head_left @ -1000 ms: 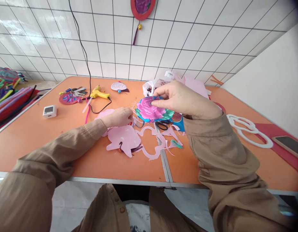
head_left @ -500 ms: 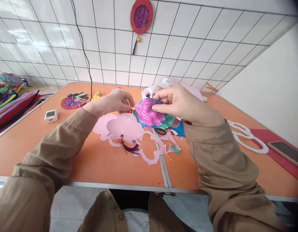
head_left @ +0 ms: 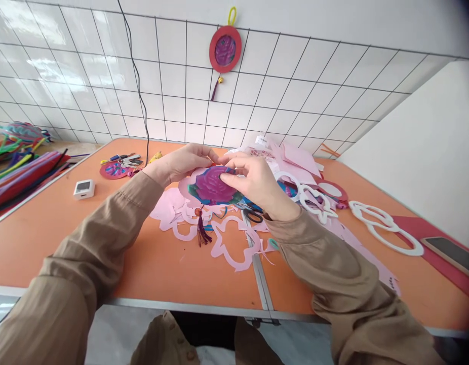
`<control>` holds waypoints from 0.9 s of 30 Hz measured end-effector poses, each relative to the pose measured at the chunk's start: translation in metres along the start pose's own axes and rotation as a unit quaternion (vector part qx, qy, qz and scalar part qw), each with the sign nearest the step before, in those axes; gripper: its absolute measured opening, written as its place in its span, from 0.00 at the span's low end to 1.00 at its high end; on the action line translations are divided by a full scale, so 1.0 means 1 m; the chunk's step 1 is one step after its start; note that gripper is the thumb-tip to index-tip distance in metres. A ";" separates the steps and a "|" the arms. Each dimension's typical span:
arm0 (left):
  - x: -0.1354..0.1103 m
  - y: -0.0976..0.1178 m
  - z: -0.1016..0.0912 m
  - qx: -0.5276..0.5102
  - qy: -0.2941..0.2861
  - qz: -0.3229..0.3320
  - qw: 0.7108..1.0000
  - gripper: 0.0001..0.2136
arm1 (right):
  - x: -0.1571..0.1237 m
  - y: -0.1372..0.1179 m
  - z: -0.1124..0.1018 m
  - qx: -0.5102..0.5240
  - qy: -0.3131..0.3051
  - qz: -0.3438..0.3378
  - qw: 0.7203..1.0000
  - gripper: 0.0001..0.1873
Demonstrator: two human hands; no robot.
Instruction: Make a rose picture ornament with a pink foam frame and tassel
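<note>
I logged one floral cutout (head_left: pixel 211 187), pinched by the right hand (head_left: pixel 257 182) over pink paper (head_left: pixel 184 189). The left hand (head_left: pixel 185 161) curled at their top edge; I couldn't see its grip

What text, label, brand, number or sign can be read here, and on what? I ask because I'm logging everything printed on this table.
No text can be read for certain.
White label at the back: its print is too small and blurred.
Pink strip at the right: dark marks near its end, too small to tell whether they are writing.
Small white device at the left: no readable figures on its dark screen.
</note>
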State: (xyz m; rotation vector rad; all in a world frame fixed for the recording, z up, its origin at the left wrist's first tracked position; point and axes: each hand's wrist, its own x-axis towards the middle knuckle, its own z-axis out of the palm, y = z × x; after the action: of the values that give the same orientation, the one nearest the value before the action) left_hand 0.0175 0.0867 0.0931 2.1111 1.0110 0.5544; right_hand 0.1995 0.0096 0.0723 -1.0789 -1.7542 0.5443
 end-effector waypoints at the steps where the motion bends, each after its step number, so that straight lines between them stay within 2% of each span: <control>1: 0.001 -0.001 0.002 -0.065 -0.002 -0.020 0.998 0.06 | 0.001 0.004 0.002 0.007 0.005 0.007 1.000 0.04; 3: 0.003 -0.002 0.006 -0.193 0.004 -0.064 0.979 0.07 | 0.001 0.009 0.006 0.024 0.016 0.024 0.999 0.05; 5: 0.004 -0.002 0.009 -0.240 0.022 -0.088 0.967 0.08 | 0.001 0.012 0.008 0.031 0.029 0.032 0.999 0.04; 8: 0.005 0.000 0.011 -0.239 0.038 -0.107 0.964 0.09 | 0.003 0.017 0.011 0.046 0.035 0.047 0.997 0.02; 13: 0.002 0.007 0.011 -0.220 0.054 -0.106 0.968 0.05 | 0.005 0.029 0.014 0.063 0.005 0.094 0.994 0.09; 18: 0.000 0.010 0.014 -0.252 0.059 -0.106 0.960 0.10 | 0.004 0.035 0.018 0.090 0.029 0.096 0.991 0.09; 22: 0.000 0.011 0.015 -0.287 0.072 -0.116 0.948 0.09 | 0.004 0.036 0.020 0.113 0.042 0.098 0.988 0.11; 27: -0.003 0.015 0.015 -0.322 0.086 -0.116 0.936 0.07 | 0.005 0.036 0.022 0.167 0.068 0.133 0.975 0.13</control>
State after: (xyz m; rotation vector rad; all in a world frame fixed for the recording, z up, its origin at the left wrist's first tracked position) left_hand 0.0328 0.0713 0.0948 1.3652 0.9848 0.8277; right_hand 0.1939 0.0348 0.0385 -1.0864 -1.3482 0.8758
